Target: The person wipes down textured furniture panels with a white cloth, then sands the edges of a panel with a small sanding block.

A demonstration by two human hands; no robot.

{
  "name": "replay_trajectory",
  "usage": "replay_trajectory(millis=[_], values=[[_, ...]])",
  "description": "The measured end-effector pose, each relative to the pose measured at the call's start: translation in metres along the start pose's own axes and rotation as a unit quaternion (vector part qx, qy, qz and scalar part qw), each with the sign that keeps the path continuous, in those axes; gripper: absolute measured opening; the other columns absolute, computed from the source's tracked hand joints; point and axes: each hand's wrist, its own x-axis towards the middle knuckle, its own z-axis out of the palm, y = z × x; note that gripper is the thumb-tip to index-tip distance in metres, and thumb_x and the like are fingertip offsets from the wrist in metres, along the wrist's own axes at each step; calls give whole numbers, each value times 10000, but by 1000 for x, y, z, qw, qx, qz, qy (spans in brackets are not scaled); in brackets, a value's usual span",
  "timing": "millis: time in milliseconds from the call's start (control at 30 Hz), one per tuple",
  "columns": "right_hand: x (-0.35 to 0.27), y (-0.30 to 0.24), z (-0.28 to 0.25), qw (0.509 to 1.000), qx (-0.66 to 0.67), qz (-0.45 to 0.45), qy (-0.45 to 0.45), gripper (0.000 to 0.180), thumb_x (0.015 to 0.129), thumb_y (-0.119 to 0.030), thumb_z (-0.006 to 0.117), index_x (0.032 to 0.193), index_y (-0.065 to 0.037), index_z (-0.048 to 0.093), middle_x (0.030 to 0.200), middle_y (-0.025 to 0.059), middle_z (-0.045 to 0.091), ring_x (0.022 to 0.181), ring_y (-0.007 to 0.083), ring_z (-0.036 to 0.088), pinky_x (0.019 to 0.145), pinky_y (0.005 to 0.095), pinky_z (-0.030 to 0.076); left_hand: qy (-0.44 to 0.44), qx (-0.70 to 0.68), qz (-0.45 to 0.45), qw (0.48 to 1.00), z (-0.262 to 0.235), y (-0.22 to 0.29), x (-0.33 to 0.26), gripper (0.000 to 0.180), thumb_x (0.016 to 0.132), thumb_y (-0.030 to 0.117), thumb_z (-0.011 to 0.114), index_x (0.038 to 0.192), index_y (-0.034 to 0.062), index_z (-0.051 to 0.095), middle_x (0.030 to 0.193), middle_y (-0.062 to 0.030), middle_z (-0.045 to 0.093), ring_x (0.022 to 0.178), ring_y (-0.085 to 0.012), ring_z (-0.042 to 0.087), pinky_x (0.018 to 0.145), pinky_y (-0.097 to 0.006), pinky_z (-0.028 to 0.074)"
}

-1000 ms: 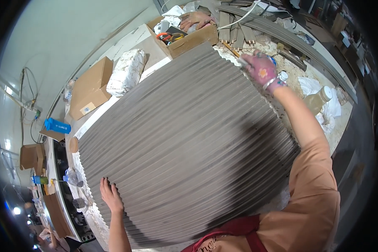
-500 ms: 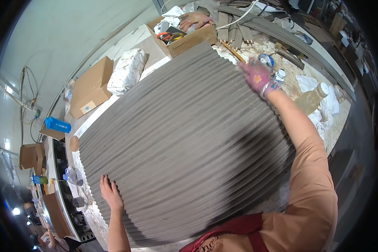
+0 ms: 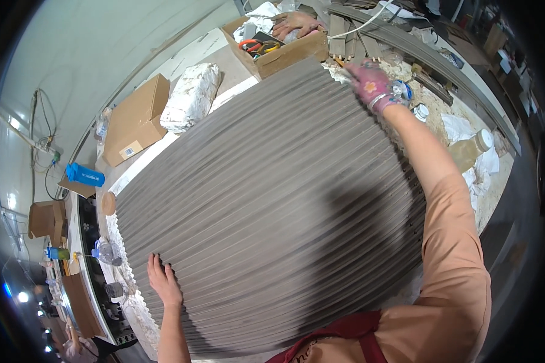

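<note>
A large grey-brown ribbed panel [image 3: 266, 199], made of many parallel strips, lies across the table in front of me. My bare left hand [image 3: 163, 282] rests flat on its left part, fingers extended. In a pink flowered glove, my right hand [image 3: 369, 86] reaches over the panel's far right corner. Its blurred fingers cover most of a thin yellow-orange stick [image 3: 340, 62], and only one end of the stick shows past them. Whether the fingers grip it cannot be made out. A blue-and-white roundish item [image 3: 401, 89] sits just right of the glove.
At the far edge stands an open carton [image 3: 293, 55] holding pliers, a glove and cloths. A white wrapped bundle [image 3: 191, 97] and a cardboard box [image 3: 136, 121] lie left of it. A bottle of yellowish liquid [image 3: 471, 150] stands at right. Long grey strips [image 3: 430, 51] lie behind.
My right hand has moved farther out along the stick and now covers most of it. The left hand stays on the panel. The whole view has shifted slightly.
</note>
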Motion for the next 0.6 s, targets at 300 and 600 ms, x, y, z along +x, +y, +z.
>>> replay_trajectory(millis=[300,600], values=[[20,5,-10,993,18,57,-98,359,898,-276,602,1255,-241,595,1225,158,618,1091,360,600,932,416,461,4,-3,-11,1000,2,4,0,447,980,253,448,1366,28,448,1466,-155,401,1340,-358,370,1090,-461,290],[15,30,1,989,-80,74,-97,359,920,-369,533,1207,-167,611,1105,181,649,1035,370,617,879,444,493,7,-7,11,1000,2,-7,-1,443,979,267,449,1353,29,461,1458,-160,410,1329,-362,385,1081,-460,300]])
